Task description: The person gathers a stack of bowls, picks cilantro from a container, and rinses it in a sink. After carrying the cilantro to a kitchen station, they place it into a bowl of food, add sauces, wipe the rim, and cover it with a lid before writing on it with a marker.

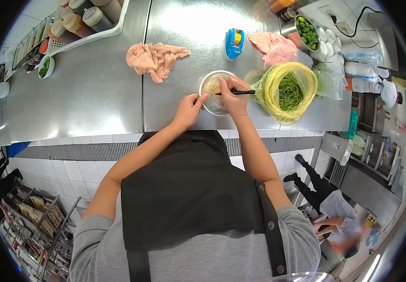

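A round white-rimmed bowl (206, 84) stands near the front edge of the steel counter, with some pale stuff inside. My left hand (190, 111) grips its left rim between thumb and fingers. Over the bowl's right side, my right hand (235, 97) is closed around a thin black-handled utensil (246, 92). Its tip points left into the bowl, and its kind cannot be made out. Just right of that hand sits a yellow plastic bag (275, 102), its mouth rolled open, full of cut green vegetables (289, 94).
Behind the bowl are a blue tape dispenser (234, 44) and two pink cloths (156, 61). Limes fill a metal container (307, 33) at back right. Sauce bottles (97, 19) stand in a white basket at back left. A co-worker (337, 209) is behind me, right.
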Motion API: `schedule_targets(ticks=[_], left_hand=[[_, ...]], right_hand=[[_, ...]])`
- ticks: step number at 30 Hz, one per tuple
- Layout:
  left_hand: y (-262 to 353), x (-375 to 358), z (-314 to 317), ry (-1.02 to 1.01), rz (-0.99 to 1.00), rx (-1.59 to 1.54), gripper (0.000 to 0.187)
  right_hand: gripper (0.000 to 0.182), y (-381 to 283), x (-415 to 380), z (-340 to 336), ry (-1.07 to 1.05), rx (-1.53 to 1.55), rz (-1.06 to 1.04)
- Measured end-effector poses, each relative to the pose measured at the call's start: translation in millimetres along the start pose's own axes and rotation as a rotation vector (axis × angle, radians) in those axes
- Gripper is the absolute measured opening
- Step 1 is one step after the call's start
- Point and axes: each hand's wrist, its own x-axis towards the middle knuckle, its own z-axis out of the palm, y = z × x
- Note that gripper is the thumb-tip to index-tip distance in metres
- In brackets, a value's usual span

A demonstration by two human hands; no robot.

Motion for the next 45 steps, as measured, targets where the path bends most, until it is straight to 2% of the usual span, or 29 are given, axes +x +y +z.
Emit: schedule_targets(ticks=[3,5,9,21,23,24,26,45], left_hand=[[-2,3,0,0.005,0.000,-0.001,0.056],[-4,2,0,-0.008,-0.012,0.006,0.056],[-10,5,1,-0.006,-0.019,0.015,0.057],[-11,2,3,0.008,-0.025,-0.061,0.056],[-12,3,4,0.006,-0.023,-0.078,0.055],[-13,4,4,0.006,-0.026,-0.074,0.055],[-10,2,3,0.005,-0.033,-0.069,0.054],[-5,0,3,0.005,-0.051,-0.080,0.053]], right_hand=[[0.042,4,-1,-2,0.010,0.091,0.105],[0.039,1,-1,1,0.007,-0.006,0.030],[0.040,-2,0,-2,0.006,0.015,0.085],[0.041,4,-3,-1,0.026,-0.004,-0.001],[0.041,7,-4,-2,0.069,0.181,0.236],[0.041,9,-4,-3,0.070,0.181,0.235],[0.042,1,-1,-2,0.053,0.068,0.067],[0.041,5,-3,-2,0.101,0.017,0.039]])
